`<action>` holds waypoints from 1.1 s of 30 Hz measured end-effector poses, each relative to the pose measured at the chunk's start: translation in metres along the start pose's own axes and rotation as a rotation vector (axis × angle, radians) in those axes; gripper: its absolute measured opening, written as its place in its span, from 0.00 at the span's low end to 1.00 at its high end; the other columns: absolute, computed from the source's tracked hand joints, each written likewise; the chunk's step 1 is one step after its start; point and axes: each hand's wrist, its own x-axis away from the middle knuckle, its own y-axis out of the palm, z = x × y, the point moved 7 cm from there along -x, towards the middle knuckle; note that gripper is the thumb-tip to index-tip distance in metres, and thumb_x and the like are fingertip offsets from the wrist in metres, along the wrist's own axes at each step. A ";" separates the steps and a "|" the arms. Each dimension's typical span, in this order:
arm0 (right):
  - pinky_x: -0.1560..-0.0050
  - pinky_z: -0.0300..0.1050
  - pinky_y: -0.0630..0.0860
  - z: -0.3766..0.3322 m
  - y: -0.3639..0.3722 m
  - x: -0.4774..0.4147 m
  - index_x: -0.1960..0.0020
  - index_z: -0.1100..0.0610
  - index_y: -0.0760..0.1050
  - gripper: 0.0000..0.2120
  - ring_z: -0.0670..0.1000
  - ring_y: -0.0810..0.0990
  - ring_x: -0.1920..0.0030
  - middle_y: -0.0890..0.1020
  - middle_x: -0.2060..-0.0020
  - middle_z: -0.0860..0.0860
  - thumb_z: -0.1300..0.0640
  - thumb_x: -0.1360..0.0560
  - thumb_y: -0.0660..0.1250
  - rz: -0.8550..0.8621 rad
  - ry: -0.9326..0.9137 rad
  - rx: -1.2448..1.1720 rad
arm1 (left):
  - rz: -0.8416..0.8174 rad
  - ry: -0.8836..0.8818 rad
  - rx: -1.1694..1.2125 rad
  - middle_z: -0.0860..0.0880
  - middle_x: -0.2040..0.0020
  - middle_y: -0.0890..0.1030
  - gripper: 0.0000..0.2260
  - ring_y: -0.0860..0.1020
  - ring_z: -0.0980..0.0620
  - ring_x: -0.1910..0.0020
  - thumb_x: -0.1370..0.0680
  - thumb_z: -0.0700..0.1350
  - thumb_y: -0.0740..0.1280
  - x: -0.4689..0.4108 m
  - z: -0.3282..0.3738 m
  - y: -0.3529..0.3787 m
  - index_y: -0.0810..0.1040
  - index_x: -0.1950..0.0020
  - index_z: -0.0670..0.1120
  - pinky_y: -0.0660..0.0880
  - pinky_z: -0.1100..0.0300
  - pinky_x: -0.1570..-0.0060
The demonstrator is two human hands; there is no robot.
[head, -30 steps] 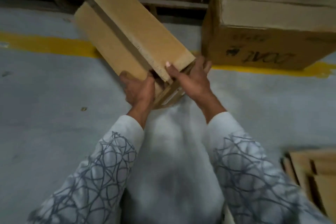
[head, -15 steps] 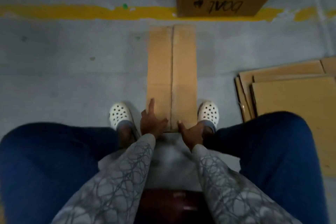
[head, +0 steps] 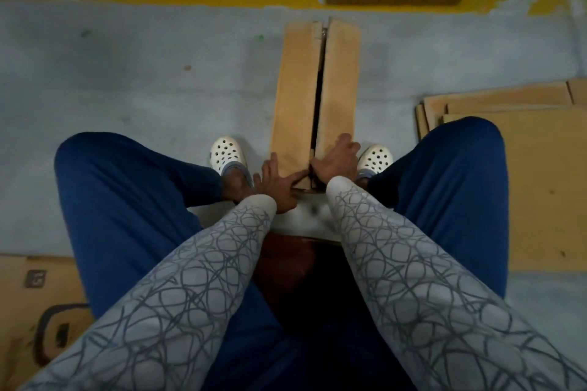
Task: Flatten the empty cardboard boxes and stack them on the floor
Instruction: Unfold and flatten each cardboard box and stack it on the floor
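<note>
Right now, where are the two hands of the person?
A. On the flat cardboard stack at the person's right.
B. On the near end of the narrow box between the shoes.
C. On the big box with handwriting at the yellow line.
B: the left hand and the right hand both rest on the near end of the narrow box, which lies between the left shoe and the right shoe.

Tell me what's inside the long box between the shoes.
The long box shows only a dark slit between its two top flaps; the flaps cover the rest, so any contents cannot be seen.
</note>
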 end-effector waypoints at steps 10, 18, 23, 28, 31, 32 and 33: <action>0.51 0.43 0.70 0.044 -0.085 0.008 0.45 0.55 0.82 0.09 0.62 0.81 0.48 0.78 0.44 0.58 0.60 0.21 0.65 0.322 -0.116 -0.102 | 0.090 0.075 -0.132 0.40 0.17 0.37 0.22 0.42 0.36 0.18 0.22 0.51 0.70 -0.006 0.028 -0.011 0.73 0.29 0.63 0.51 0.34 0.23; 0.37 0.55 0.69 0.091 -0.059 0.000 0.39 0.56 0.78 0.20 0.59 0.66 0.34 0.69 0.35 0.56 0.53 0.29 0.75 0.256 0.067 0.455 | 0.223 0.005 0.032 0.42 0.26 0.59 0.22 0.59 0.38 0.26 0.23 0.51 0.68 0.018 0.019 -0.021 0.73 0.29 0.61 0.64 0.41 0.29; 0.24 0.59 0.63 0.097 0.004 -0.003 0.17 0.56 0.51 0.41 0.65 0.58 0.21 0.53 0.19 0.60 0.45 0.21 0.68 -0.312 0.134 0.311 | 0.378 -0.082 0.232 0.43 0.29 0.69 0.18 0.68 0.40 0.30 0.23 0.48 0.69 0.029 -0.002 -0.032 0.79 0.33 0.59 0.70 0.44 0.32; 0.23 0.62 0.63 0.111 0.025 -0.009 0.16 0.54 0.45 0.49 0.65 0.56 0.19 0.48 0.17 0.58 0.42 0.23 0.71 -0.423 0.166 0.138 | 0.621 -0.261 0.570 0.45 0.47 0.82 0.13 0.79 0.44 0.50 0.29 0.47 0.70 0.046 -0.049 -0.046 0.84 0.45 0.53 0.77 0.52 0.48; 0.23 0.62 0.64 0.111 0.027 -0.013 0.16 0.56 0.45 0.50 0.64 0.56 0.19 0.49 0.17 0.59 0.42 0.24 0.73 -0.428 0.170 0.094 | 0.572 -0.462 0.776 0.44 0.38 0.81 0.19 0.79 0.41 0.41 0.28 0.45 0.67 0.046 -0.093 -0.030 0.81 0.37 0.51 0.77 0.46 0.38; 0.23 0.62 0.64 0.110 0.029 -0.014 0.16 0.56 0.45 0.50 0.65 0.56 0.19 0.48 0.17 0.59 0.43 0.24 0.73 -0.428 0.172 0.089 | 0.533 -0.507 0.900 0.44 0.35 0.80 0.20 0.78 0.41 0.39 0.27 0.44 0.66 0.042 -0.107 -0.022 0.80 0.35 0.52 0.78 0.45 0.37; 0.23 0.63 0.64 0.109 0.030 -0.015 0.16 0.55 0.44 0.50 0.65 0.56 0.19 0.47 0.17 0.59 0.43 0.24 0.73 -0.425 0.173 0.087 | 0.497 -0.538 1.025 0.44 0.33 0.79 0.20 0.78 0.41 0.39 0.26 0.42 0.64 0.035 -0.118 -0.014 0.80 0.35 0.53 0.80 0.45 0.39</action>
